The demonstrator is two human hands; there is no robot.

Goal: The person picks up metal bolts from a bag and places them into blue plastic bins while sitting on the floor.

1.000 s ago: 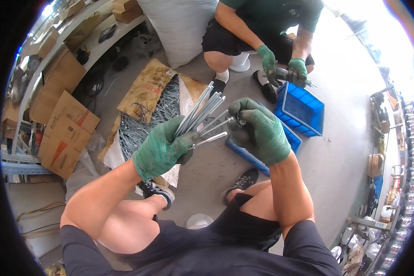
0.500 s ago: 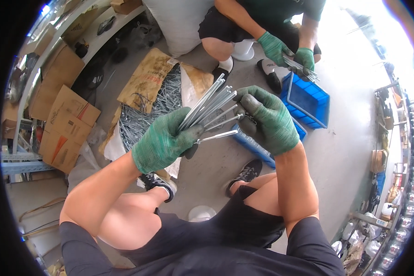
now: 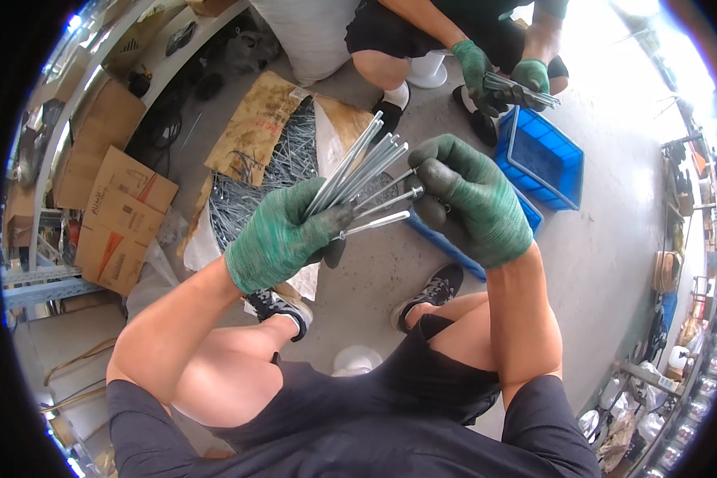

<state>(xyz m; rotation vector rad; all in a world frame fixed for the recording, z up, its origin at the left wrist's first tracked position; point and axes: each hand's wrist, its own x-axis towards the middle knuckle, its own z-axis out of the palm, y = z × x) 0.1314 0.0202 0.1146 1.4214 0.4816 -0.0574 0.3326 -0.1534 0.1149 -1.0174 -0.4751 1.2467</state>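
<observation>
My left hand (image 3: 283,231), in a green glove with dark fingertips, is closed round a fanned bundle of long thin silver bolts (image 3: 357,177). Most point up and away; a few splay to the right, one showing a flanged head. Just right of the bundle, my gloved right hand (image 3: 474,195) has its thumb and fingers pinched at the end of one splayed bolt (image 3: 390,185). A small shiny metal end shows among its curled fingers; the rest is hidden there.
Loose bolts (image 3: 263,203) lie heaped on an opened sack (image 3: 251,127) at left. A blue crate (image 3: 570,171) stands far right, another blue crate (image 3: 466,259) under my right hand. Opposite, a co-worker's gloved hands (image 3: 502,80) hold similar bolts. Cardboard boxes (image 3: 123,227) lean at left.
My right hand has shifted slightly right, and its fingertips now meet a different splayed bolt end. The flanged bolt below stands free of them. The co-worker's bolts have tilted flatter.
</observation>
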